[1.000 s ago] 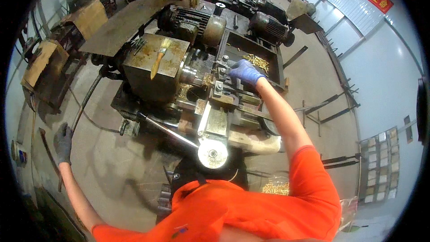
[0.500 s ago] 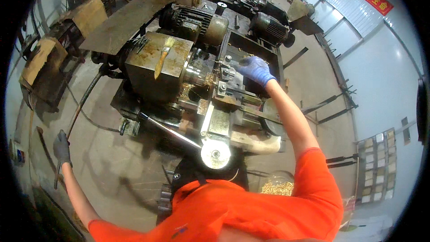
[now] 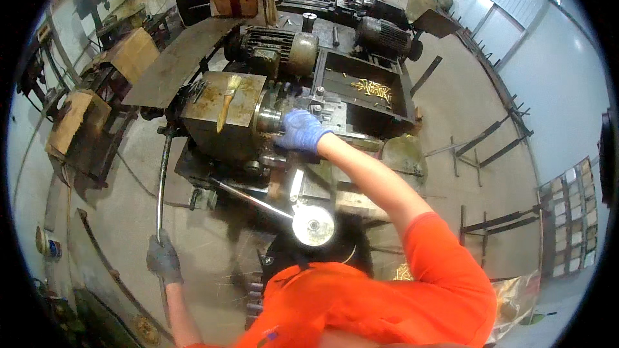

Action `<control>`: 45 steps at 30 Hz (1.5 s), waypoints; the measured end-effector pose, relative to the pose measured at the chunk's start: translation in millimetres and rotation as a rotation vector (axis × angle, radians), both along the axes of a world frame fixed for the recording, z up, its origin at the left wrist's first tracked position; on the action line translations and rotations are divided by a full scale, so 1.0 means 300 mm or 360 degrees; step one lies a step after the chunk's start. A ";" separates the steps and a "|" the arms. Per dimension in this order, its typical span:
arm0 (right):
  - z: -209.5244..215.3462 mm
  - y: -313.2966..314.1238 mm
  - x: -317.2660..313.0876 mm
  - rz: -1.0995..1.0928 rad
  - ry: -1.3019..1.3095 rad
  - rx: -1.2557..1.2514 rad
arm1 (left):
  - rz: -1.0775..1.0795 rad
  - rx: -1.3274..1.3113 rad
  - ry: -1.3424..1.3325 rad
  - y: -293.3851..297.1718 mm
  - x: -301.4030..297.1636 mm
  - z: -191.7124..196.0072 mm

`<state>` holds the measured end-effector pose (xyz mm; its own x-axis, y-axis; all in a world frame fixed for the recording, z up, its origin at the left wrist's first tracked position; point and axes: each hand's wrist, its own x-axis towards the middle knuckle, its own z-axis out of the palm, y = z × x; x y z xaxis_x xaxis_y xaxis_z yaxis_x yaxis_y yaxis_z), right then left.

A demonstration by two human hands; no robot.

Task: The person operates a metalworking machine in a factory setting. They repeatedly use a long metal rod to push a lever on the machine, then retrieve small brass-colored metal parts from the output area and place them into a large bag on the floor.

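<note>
My left hand (image 3: 164,259), in a grey glove, is wrapped round a long metal lever (image 3: 164,180) that runs up to the machine's left side. In a blue glove, my right hand (image 3: 300,131) reaches across the small lathe (image 3: 316,177) with its fingers bent together at the spindle nose (image 3: 269,119). What those fingertips hold is too small and blurred to make out. Just beyond the right hand stands the tool block (image 3: 330,109) with its clamping bolts. A wooden-handled brush (image 3: 225,106) lies on the oily headstock cover (image 3: 248,87), left of the right hand.
Behind the tool block, a dark metal tray (image 3: 335,84) holds a heap of small brass pieces (image 3: 374,89). A round white handwheel (image 3: 313,225) and a slanting lever (image 3: 253,200) stand close to my body. An electric motor (image 3: 274,48) sits behind the headstock.
My right hand has moved left from the tray's edge to the spindle. My left hand has swung the lever rightward, nearer my body. The view has shifted, showing the brass heap in the tray.
</note>
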<state>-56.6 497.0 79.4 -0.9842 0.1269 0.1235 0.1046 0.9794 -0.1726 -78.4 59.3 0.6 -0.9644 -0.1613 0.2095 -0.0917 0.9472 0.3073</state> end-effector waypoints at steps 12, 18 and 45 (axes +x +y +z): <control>0.047 -0.106 0.493 0.0328 0.0795 -0.0624 | -0.1214 0.0453 0.0101 0.162 0.043 0.229; -0.052 -0.239 0.680 0.0295 0.0728 -0.1125 | -0.1846 0.1141 -0.0664 0.642 0.248 0.352; 0.034 -0.205 0.791 0.0238 0.0806 -0.0980 | -0.1623 0.2053 -0.1819 0.781 0.445 0.182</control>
